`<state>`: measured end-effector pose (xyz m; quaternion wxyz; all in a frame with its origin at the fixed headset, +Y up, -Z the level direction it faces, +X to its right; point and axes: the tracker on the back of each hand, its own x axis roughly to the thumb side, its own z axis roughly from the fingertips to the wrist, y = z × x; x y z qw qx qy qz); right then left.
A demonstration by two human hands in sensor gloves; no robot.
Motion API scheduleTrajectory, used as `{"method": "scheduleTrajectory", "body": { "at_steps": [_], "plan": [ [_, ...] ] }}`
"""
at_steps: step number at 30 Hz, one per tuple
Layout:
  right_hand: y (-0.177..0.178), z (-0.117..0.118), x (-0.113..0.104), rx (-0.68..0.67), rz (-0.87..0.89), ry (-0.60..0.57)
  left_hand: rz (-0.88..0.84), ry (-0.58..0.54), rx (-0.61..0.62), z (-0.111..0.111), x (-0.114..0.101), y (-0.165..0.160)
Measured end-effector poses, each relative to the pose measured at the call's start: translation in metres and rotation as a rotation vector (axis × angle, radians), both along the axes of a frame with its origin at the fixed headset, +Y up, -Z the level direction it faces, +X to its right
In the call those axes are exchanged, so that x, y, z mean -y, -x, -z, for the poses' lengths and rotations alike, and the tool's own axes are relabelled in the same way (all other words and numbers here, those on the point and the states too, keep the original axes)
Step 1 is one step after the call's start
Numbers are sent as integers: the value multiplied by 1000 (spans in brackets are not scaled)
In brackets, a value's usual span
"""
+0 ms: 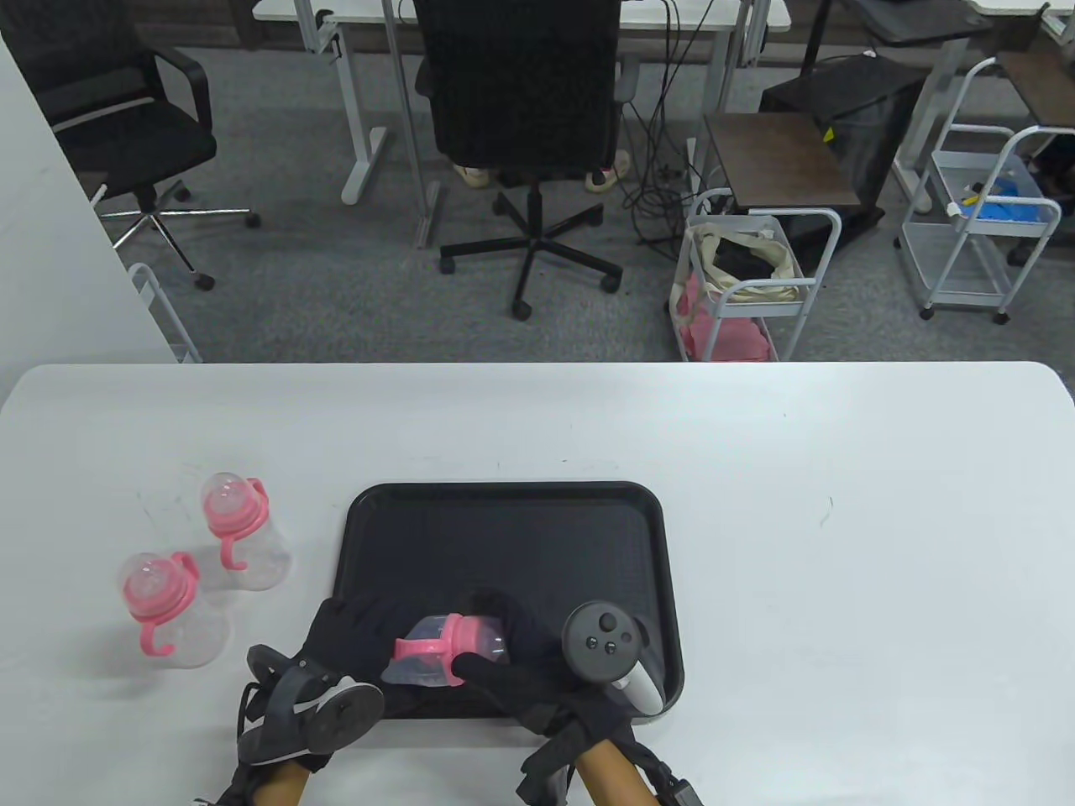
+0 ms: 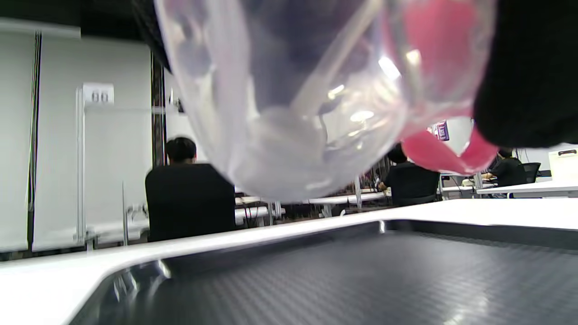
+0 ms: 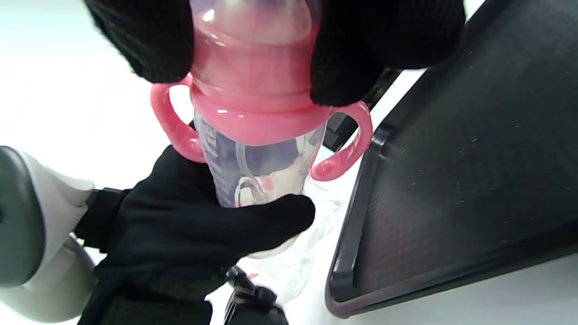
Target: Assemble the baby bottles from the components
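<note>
A clear baby bottle (image 1: 424, 655) with a pink handled collar (image 3: 257, 113) is held on its side just above the black tray (image 1: 504, 537), at its front edge. My left hand (image 1: 353, 638) grips the bottle's clear body (image 2: 289, 99); it shows in the right wrist view (image 3: 198, 234) too. My right hand (image 1: 512, 663) grips the pink collar and the clear cap end, fingers (image 3: 370, 49) on both sides. Two assembled bottles stand upright on the table to the left, one nearer the tray (image 1: 239, 537) and one nearer the front (image 1: 168, 609).
The tray's raised rim (image 2: 271, 253) lies just under the held bottle. The white table (image 1: 840, 546) extends to the right of the tray. Office chairs and wire carts stand beyond the table's far edge.
</note>
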<state>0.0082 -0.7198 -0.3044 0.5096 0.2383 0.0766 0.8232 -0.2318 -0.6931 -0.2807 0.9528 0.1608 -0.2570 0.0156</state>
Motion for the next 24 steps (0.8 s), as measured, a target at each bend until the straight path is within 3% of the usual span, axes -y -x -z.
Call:
{"method": "scheduleTrajectory", "body": {
  "at_steps": [3, 5, 8, 11, 14, 19, 24],
  "plan": [
    [-6, 2, -3, -7, -4, -3, -45, 71, -15, 4, 5, 4],
    [-12, 4, -3, -44, 105, 40, -97, 114, -41, 7, 6, 7],
    [-22, 7, 0, -45, 334, 134, -306, 198, -74, 12, 8, 21],
    [-28, 8, 4, 20, 384, 184, -508, 314, -64, 17, 12, 34],
    [-26, 6, 4, 84, 319, 203, -630, 403, -39, 20, 15, 41],
    [-2, 0, 0, -45, 75, 147, -724, 512, 22, 23, 19, 38],
    [23, -9, 1, -147, 14, 167, -718, 591, 95, 24, 22, 26]
  ]
}}
